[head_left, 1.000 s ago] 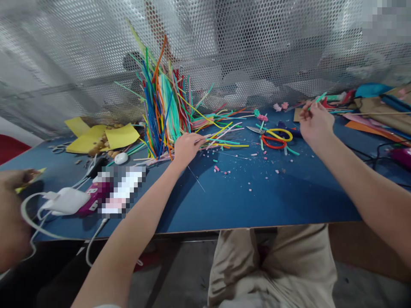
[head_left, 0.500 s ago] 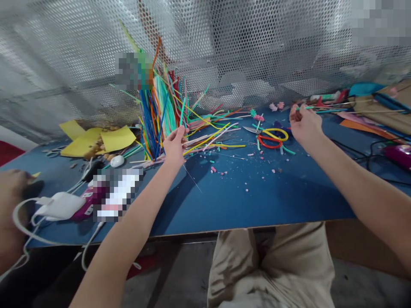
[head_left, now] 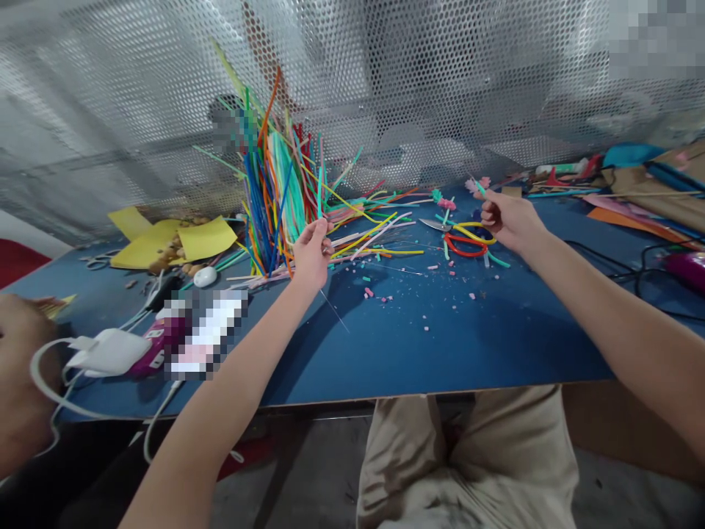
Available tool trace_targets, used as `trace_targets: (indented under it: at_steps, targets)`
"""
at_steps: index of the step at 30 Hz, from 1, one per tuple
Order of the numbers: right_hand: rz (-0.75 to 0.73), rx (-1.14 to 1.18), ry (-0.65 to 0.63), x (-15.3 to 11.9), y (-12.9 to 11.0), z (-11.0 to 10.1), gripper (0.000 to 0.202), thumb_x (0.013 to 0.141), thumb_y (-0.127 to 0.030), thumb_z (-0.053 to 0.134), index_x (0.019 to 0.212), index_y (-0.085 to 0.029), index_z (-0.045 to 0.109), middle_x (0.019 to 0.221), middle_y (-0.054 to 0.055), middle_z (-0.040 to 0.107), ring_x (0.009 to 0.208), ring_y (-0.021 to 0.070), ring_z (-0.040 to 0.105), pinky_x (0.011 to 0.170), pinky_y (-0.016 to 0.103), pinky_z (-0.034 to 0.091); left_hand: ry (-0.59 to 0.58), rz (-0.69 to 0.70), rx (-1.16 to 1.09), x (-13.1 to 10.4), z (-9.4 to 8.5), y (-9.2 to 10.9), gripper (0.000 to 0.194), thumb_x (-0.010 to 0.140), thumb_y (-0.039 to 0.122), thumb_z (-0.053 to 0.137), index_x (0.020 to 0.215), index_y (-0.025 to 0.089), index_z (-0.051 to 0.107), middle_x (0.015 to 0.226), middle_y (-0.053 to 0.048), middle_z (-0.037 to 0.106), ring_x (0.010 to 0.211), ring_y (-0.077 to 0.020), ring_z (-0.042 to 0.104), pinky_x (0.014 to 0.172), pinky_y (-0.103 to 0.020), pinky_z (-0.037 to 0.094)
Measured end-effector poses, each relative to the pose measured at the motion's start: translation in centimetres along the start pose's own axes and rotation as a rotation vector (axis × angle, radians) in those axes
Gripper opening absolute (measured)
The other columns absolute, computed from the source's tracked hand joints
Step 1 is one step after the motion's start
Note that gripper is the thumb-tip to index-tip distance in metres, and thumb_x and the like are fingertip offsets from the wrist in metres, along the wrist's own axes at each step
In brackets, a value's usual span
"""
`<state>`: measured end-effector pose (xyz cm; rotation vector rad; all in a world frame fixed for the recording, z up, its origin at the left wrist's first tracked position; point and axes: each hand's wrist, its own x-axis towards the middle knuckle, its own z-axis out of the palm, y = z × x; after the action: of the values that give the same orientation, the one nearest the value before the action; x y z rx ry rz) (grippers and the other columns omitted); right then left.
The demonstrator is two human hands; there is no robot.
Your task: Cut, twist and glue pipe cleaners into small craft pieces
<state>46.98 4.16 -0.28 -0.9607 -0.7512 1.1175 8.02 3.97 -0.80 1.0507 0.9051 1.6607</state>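
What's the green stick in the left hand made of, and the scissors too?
Green stick: perhaps soft fibre over wire; it looks matt and stands stiffly. Scissors: blades probably metal, grey and shiny; handles likely plastic or coated, smooth, bright red and yellow.

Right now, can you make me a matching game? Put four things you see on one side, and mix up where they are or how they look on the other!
Things:
1. Left hand
2. Scissors near the right hand
3. Yellow sheets
4. Standing bunch of stems

Clues:
A. Many colours together
B. Pinches an upright turquoise stem
C. Small brown lumps lie here
D. Has red and yellow handles

Right pairs: 1-B, 2-D, 3-C, 4-A
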Motion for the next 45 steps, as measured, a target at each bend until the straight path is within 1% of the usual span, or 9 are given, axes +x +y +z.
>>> trace_targets:
  at_steps: [4, 8, 15, 23, 28, 31, 35, 41, 45]
  targets:
    - [-0.060, -0.110, -0.067, -0.3, 0.4, 0.3, 0.015, 0.091, -0.029, 0.069, 0.082, -0.016, 0.069, 0.057, -0.006, 0.047, 0.047, 0.0045, 0.038, 0.037, 0.016, 0.028, -0.031, 0.031, 0.000, -0.2, 0.2, 0.0, 0.026, 0.077, 0.042, 0.083, 0.085, 0.022, 0.068, 0.092, 0.001, 0.071, 0.051, -0.0025, 0.044, 0.047, -0.019, 0.036]
    - [-0.079, -0.144, -0.089, -0.5, 0.7, 0.3, 0.023, 0.084, -0.037, 0.078, 0.075, -0.019, 0.066, 0.061, -0.005, 0.052, 0.048, 0.0041, 0.041, 0.036, 0.015, 0.030, -0.067, 0.023, -0.027, -0.4, 0.3, -0.1, 0.032, 0.070, 0.041, 0.088, 0.084, 0.021, 0.068, 0.094, 0.000, 0.072, 0.052, -0.0015, 0.044, 0.047, -0.017, 0.036]
    - [-0.124, -0.193, -0.092, -0.8, 0.8, 0.3, 0.036, 0.075, -0.046, 0.085, 0.063, -0.020, 0.064, 0.067, 0.001, 0.060, 0.052, 0.0069, 0.045, 0.039, 0.020, 0.033, -0.069, 0.001, -0.005, -0.5, 0.3, -0.2, 0.033, 0.067, 0.039, 0.090, 0.083, 0.021, 0.067, 0.082, 0.004, 0.067, 0.048, -0.0009, 0.045, 0.045, -0.016, 0.038]
    - [-0.124, -0.243, -0.080, -0.7, 1.1, 0.3, 0.033, 0.080, -0.045, 0.080, 0.064, -0.020, 0.065, 0.070, 0.003, 0.061, 0.053, 0.0073, 0.048, 0.044, 0.023, 0.039, -0.125, 0.007, 0.045, -0.7, 0.3, -0.2, 0.030, 0.072, 0.042, 0.086, 0.083, 0.022, 0.066, 0.082, 0.005, 0.066, 0.047, -0.0014, 0.046, 0.041, -0.018, 0.036]
    - [-0.112, -0.239, -0.059, -0.8, 1.3, 0.5, 0.020, 0.081, -0.036, 0.080, 0.073, -0.021, 0.069, 0.074, 0.004, 0.066, 0.056, 0.0092, 0.054, 0.049, 0.025, 0.046, -0.123, 0.010, 0.060, -0.5, 0.1, -0.4, 0.032, 0.070, 0.043, 0.087, 0.084, 0.022, 0.067, 0.086, 0.003, 0.067, 0.047, -0.0012, 0.044, 0.041, -0.018, 0.036]
    - [-0.105, -0.196, -0.107, -1.0, 1.5, 0.8, 0.013, 0.080, -0.028, 0.080, 0.082, -0.022, 0.069, 0.077, 0.003, 0.069, 0.062, 0.0108, 0.059, 0.057, 0.025, 0.053, -0.120, 0.003, 0.068, -0.5, 0.0, -0.5, 0.033, 0.070, 0.044, 0.087, 0.085, 0.022, 0.068, 0.086, 0.003, 0.067, 0.048, -0.0013, 0.044, 0.042, -0.017, 0.037]
    - [-0.106, -0.149, -0.176, -1.5, 1.4, 1.0, 0.019, 0.076, -0.024, 0.081, 0.091, -0.021, 0.070, 0.079, 0.003, 0.070, 0.067, 0.0110, 0.062, 0.062, 0.025, 0.055, -0.116, -0.013, 0.070, -0.5, 0.1, -0.5, 0.032, 0.071, 0.042, 0.087, 0.086, 0.022, 0.068, 0.086, 0.002, 0.067, 0.048, -0.0014, 0.044, 0.043, -0.017, 0.038]
    - [-0.167, -0.232, -0.360, -2.4, 1.0, 1.1, 0.023, 0.076, -0.030, 0.081, 0.096, -0.022, 0.074, 0.086, 0.002, 0.070, 0.067, 0.0100, 0.058, 0.061, 0.026, 0.051, -0.109, -0.033, 0.066, -0.6, 0.2, -0.3, 0.030, 0.072, 0.041, 0.086, 0.085, 0.021, 0.068, 0.086, 0.002, 0.068, 0.048, -0.0015, 0.045, 0.042, -0.017, 0.038]
    - [-0.144, -0.268, -0.469, -2.7, 0.6, 1.0, 0.019, 0.075, -0.029, 0.081, 0.091, -0.021, 0.076, 0.077, 0.001, 0.065, 0.063, 0.0092, 0.054, 0.060, 0.026, 0.047, -0.114, -0.069, 0.009, -0.8, 0.3, 0.0, 0.028, 0.073, 0.039, 0.085, 0.085, 0.021, 0.068, 0.084, 0.002, 0.067, 0.049, -0.0017, 0.045, 0.044, -0.017, 0.039]
